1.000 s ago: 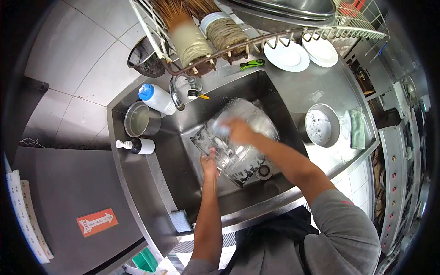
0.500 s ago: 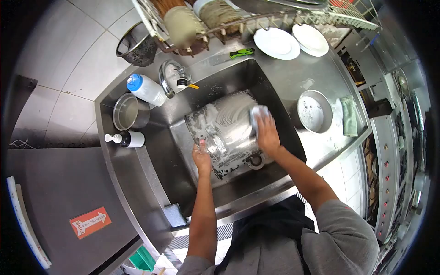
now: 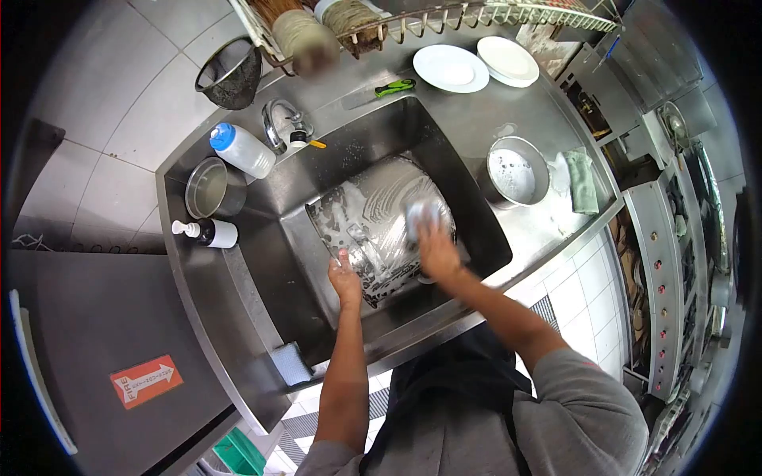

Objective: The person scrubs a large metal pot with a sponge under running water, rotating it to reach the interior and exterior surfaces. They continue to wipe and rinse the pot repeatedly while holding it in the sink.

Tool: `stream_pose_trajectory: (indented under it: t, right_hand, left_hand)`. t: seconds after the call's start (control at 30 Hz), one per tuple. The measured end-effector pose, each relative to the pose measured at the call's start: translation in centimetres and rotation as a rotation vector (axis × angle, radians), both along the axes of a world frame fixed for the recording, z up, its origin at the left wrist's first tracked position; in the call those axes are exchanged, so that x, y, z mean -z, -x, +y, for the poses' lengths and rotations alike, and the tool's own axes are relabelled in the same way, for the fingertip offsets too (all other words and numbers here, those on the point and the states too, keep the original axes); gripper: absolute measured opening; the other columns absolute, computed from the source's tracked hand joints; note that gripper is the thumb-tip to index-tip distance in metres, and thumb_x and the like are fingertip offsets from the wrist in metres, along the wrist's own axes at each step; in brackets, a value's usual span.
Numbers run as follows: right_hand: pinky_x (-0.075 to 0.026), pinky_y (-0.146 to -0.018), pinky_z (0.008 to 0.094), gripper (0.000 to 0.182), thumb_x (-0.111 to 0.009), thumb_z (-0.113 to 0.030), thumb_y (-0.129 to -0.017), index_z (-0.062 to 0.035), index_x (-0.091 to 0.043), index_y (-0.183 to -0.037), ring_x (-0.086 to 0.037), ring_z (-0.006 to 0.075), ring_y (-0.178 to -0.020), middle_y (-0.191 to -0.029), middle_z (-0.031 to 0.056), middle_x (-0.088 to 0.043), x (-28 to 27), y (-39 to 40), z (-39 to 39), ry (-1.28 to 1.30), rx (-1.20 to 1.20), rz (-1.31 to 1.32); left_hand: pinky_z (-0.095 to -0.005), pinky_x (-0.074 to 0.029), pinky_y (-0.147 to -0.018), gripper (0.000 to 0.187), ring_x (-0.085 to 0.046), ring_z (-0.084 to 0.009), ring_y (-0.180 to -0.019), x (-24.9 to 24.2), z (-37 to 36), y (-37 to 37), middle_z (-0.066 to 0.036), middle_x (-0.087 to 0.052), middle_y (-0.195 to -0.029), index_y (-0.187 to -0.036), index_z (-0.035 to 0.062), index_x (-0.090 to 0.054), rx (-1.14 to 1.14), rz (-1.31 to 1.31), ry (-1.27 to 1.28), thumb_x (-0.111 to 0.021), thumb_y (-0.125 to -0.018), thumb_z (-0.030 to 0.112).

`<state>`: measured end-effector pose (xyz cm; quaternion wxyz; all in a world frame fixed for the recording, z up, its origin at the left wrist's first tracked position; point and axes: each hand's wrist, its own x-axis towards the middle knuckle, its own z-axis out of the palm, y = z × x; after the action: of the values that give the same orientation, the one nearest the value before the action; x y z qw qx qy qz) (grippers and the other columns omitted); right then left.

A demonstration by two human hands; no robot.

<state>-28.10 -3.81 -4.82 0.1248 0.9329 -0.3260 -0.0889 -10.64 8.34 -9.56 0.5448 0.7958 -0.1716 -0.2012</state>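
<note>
Two bare hands at work on one metal pot (image 3: 389, 194), on its side in the sink (image 3: 294, 293), mouth facing about 8 o'clock, wall streaked with foam; clock directions below from pot centre. Left hand (image 3: 344, 282) at 7 o'clock, clamped on pot rim, thumb up on the outer wall, other fingers mostly hidden. Right hand (image 3: 438, 250) at 4 o'clock, motion-blurred, closed over a pale pad (image 3: 421, 213) pressed to the pot wall; sponge or cloth, can't tell. Hands well apart from each other.

Around: faucet (image 3: 274, 125) at 10 to 11 o'clock, blue-capped bottle (image 3: 248, 152) just beside it at 10. Steel container (image 3: 232, 194) between 9 and 10, pump bottle (image 3: 214, 233) at 9, near the container. Blue-grey sponge (image 3: 292, 363) at 7, on the sink edge. Green-handled knife (image 3: 394, 87) at 12, behind the basin. White plates (image 3: 451, 68) at 1 o'clock, on the steel counter (image 3: 456, 119). Pan (image 3: 494, 186) at 2, white foam inside, green cloth (image 3: 583, 182) just past it, nearer 3. Mesh strainer (image 3: 234, 79) between 10 and 11. Wire rack (image 3: 456, 17) at 12, partly cut off by the frame
</note>
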Motion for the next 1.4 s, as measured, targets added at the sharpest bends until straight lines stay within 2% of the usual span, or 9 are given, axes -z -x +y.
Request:
stream_pose_trajectory:
  t: [0.07, 0.27, 0.33, 0.53, 0.67, 0.73, 1.13, 1.27, 1.4]
  right_hand:
    - [-0.020, -0.111, 0.0545, 0.055, -0.039, -0.018, -0.091, 0.0065, -0.031, -0.140, -0.020, 0.0547, -0.132, -0.147, 0.0312, -0.019, 3.2, 0.8, 4.5, -0.418, 0.011, -0.277]
    - [-0.032, -0.105, 0.0506, 0.057, -0.045, -0.013, -0.088, 0.0076, -0.031, -0.139, -0.029, 0.0440, -0.133, -0.147, 0.0294, -0.022, 3.7, -0.8, -3.9, -0.447, 0.561, -0.690]
    - [-0.035, -0.103, 0.0451, 0.055, -0.044, -0.012, -0.088, 0.0078, -0.033, -0.138, -0.033, 0.0398, -0.132, -0.145, 0.0264, -0.028, 1.4, -1.6, 0.4, -0.022, 0.019, 0.160]
    - [-0.036, -0.099, 0.0468, 0.064, -0.056, -0.017, -0.081, 0.0056, -0.036, -0.137, -0.036, 0.0372, -0.130, -0.144, 0.0210, -0.035, 0.8, 1.9, 3.7, -0.395, -0.031, -0.005]
    - [-0.034, -0.100, 0.0472, 0.073, -0.060, 0.002, -0.063, -0.0005, -0.043, -0.134, -0.038, 0.0397, -0.126, -0.135, 0.0227, -0.042, -8.2, 8.6, -2.6, -0.313, 0.191, -0.836]
    - [-0.038, -0.099, 0.0457, 0.068, -0.057, 0.003, -0.063, -0.0012, -0.048, -0.130, -0.046, 0.0398, -0.118, -0.128, 0.0242, -0.049, -12.4, 10.7, -6.2, -0.126, 0.238, -0.791]
    - [-0.042, -0.094, 0.0442, 0.055, -0.060, -0.014, -0.068, -0.0039, -0.054, -0.121, -0.056, 0.0412, -0.106, -0.112, 0.0267, -0.059, 1.2, 13.6, -23.3, -0.444, 0.241, -0.449]
    - [-0.048, -0.086, 0.0450, 0.051, -0.060, -0.007, -0.068, -0.0038, -0.053, -0.118, -0.059, 0.0417, -0.097, -0.115, 0.0260, -0.057, -7.9, 10.7, -18.3, -0.298, 0.442, -0.383]
    - [-0.048, -0.088, 0.0411, 0.049, -0.063, -0.006, -0.073, -0.0047, -0.052, -0.121, -0.060, 0.0367, -0.101, -0.115, 0.0227, -0.059, -13.8, 8.1, -12.0, -0.337, 0.200, -0.687]
  left_hand:
    - [-0.0340, -0.043, -0.081, 0.047, -0.054, -0.0246, -0.085, -0.2, -0.6, -0.7, -0.021, -0.062, -0.095, -0.106, -0.0107, -0.054, -0.007, -0.001, -0.026, -0.049, -0.098, 0.035]
    - [-0.0379, -0.043, -0.076, 0.047, -0.054, -0.0281, -0.077, 1.2, -2.5, -2.3, -0.024, -0.062, -0.086, -0.096, -0.0107, -0.055, -0.012, -0.030, 0.001, -0.050, -0.097, 0.036]
    - [-0.0401, -0.043, -0.075, 0.045, -0.055, -0.0324, -0.075, 2.0, -3.3, -2.3, -0.025, -0.061, -0.084, -0.093, -0.0099, -0.055, -0.018, -0.142, 0.003, -0.050, -0.097, 0.034]
    - [-0.0407, -0.044, -0.076, 0.041, -0.058, -0.0353, -0.079, 0.1, -3.8, -1.3, -0.025, -0.063, -0.087, -0.097, -0.0095, -0.055, -0.008, -0.104, 0.025, -0.051, -0.096, 0.031]
    - [-0.0393, -0.044, -0.076, 0.038, -0.059, -0.0324, -0.081, 3.0, -2.9, -1.4, -0.024, -0.064, -0.089, -0.098, -0.0093, -0.056, -0.001, -0.031, 0.108, -0.052, -0.096, 0.029]
    - [-0.0382, -0.045, -0.076, 0.037, -0.059, -0.0301, -0.080, 1.9, -1.9, -0.6, -0.022, -0.065, -0.089, -0.096, -0.0092, -0.056, 0.049, -0.073, 0.075, -0.053, -0.095, 0.028]
    - [-0.0462, -0.045, -0.072, 0.051, -0.059, -0.0457, -0.080, 4.1, 2.9, -0.7, -0.030, -0.060, -0.081, -0.083, -0.0062, -0.059, 0.065, -0.039, -0.200, -0.050, -0.094, 0.043]
    - [-0.0476, -0.045, -0.076, 0.050, -0.058, -0.0468, -0.085, 2.8, 1.5, -0.4, -0.030, -0.061, -0.086, -0.093, -0.0053, -0.059, 0.047, 0.022, -0.155, -0.048, -0.095, 0.044]
    - [-0.0459, -0.045, -0.079, 0.051, -0.057, -0.0462, -0.090, 3.1, -0.2, -0.1, -0.028, -0.062, -0.091, -0.102, -0.0034, -0.059, 0.019, 0.042, -0.018, -0.046, -0.095, 0.046]
